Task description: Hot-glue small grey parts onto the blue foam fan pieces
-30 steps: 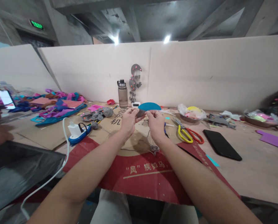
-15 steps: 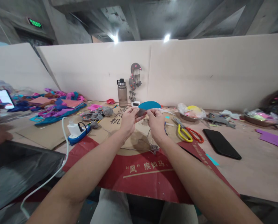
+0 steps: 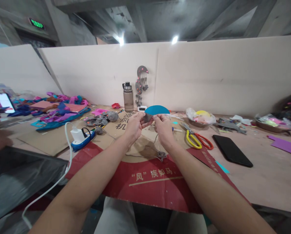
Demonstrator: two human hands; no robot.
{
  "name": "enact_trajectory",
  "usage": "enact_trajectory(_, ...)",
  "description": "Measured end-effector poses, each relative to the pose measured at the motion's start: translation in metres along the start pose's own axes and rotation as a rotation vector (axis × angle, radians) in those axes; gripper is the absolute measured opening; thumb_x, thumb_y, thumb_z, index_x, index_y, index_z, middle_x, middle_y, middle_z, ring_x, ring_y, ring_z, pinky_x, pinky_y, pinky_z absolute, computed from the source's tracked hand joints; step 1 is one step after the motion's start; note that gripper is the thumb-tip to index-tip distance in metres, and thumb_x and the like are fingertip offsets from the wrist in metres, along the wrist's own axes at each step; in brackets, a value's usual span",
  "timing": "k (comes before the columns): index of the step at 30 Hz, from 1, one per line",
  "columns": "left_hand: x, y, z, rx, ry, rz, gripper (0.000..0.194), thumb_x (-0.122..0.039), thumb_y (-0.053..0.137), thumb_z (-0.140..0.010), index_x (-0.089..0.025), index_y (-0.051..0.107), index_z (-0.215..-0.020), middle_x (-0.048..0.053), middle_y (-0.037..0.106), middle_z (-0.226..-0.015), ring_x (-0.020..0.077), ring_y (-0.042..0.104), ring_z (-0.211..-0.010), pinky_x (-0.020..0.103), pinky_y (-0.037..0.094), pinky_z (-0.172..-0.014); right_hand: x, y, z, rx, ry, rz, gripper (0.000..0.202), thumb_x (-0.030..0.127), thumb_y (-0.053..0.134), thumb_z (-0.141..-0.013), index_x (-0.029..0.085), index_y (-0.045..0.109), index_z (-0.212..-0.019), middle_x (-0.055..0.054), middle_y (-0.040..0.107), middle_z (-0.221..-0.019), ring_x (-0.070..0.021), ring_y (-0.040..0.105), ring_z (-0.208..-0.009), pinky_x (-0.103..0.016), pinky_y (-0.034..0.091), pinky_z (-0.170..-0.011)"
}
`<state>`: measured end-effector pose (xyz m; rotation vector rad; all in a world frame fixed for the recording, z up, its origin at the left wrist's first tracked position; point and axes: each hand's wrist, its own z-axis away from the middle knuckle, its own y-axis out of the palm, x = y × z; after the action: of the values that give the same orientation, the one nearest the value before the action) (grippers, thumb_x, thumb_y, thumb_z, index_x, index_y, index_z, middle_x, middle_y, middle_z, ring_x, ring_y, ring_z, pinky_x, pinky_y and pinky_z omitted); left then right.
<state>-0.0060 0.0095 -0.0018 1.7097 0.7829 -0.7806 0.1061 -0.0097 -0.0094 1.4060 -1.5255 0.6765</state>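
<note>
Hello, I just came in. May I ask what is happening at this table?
A person holds a small dark grey piece between the left hand and the right hand, above a sheet of cardboard. Grey yarn lies on the cardboard below. Scissors and a black phone lie to the right, and a bottle stands behind.

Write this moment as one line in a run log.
left hand: holding gray piece | right hand: fingers pinched at its edge | on cardboard: yarn tangle | right: scissors, black phone
</note>
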Motion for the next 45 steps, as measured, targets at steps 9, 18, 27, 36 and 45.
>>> enact_trajectory(9, -0.004, 0.002, -0.001, 0.062, -0.103, 0.027, 0.014, -0.018, 0.061, -0.074, -0.011, 0.061, -0.086, 0.012, 0.072, -0.083, 0.0207, 0.070, -0.077, 0.038, 0.057, -0.079, -0.002, -0.007, -0.001, 0.017, 0.075, -0.139, 0.022, 0.039, 0.062, -0.069, 0.020, 0.051, -0.073, 0.007, 0.051, -0.058, -0.0046, 0.027, -0.040, -0.021, 0.019, -0.039)
enact_trajectory(18, 0.000, 0.006, 0.005, 0.123, -0.062, 0.013, 0.015, -0.012, 0.060, -0.072, -0.011, 0.060, -0.086, 0.011, 0.071, -0.086, 0.0200, 0.070, -0.082, 0.038, 0.057, -0.081, 0.000, -0.010, -0.001, 0.004, 0.133, -0.216, 0.025, 0.038, 0.065, -0.066, 0.020, 0.049, -0.072, 0.007, 0.051, -0.058, -0.0037, 0.024, -0.038, -0.021, 0.016, -0.037)
enact_trajectory(27, -0.001, 0.003, 0.003, 0.129, -0.035, -0.008, 0.010, -0.019, 0.061, -0.077, -0.015, 0.054, -0.082, 0.009, 0.071, -0.081, 0.0205, 0.070, -0.082, 0.037, 0.058, -0.077, 0.000, -0.011, 0.001, 0.019, 0.109, -0.207, 0.024, 0.039, 0.065, -0.068, 0.021, 0.050, -0.072, 0.008, 0.047, -0.055, -0.0044, 0.024, -0.039, -0.021, 0.015, -0.038)
enact_trajectory(36, 0.000, -0.001, -0.002, 0.098, -0.032, -0.047, 0.011, -0.022, 0.058, -0.079, -0.013, 0.060, -0.083, 0.009, 0.071, -0.081, 0.0163, 0.069, -0.071, 0.034, 0.058, -0.074, 0.002, -0.007, 0.006, 0.067, 0.036, -0.100, 0.023, 0.040, 0.062, -0.071, 0.020, 0.053, -0.075, 0.009, 0.040, -0.050, -0.0058, 0.026, -0.041, -0.022, 0.019, -0.041)
enact_trajectory(45, 0.006, -0.002, -0.002, 0.021, 0.005, -0.146, 0.022, -0.028, 0.067, -0.075, -0.015, 0.053, -0.086, 0.006, 0.067, -0.086, 0.0138, 0.065, -0.069, 0.028, 0.056, -0.060, 0.005, -0.007, 0.007, -0.098, -0.036, 0.081, 0.020, 0.038, 0.054, -0.075, 0.018, 0.054, -0.077, 0.005, 0.052, -0.063, -0.0076, 0.038, -0.051, -0.022, 0.032, -0.051)
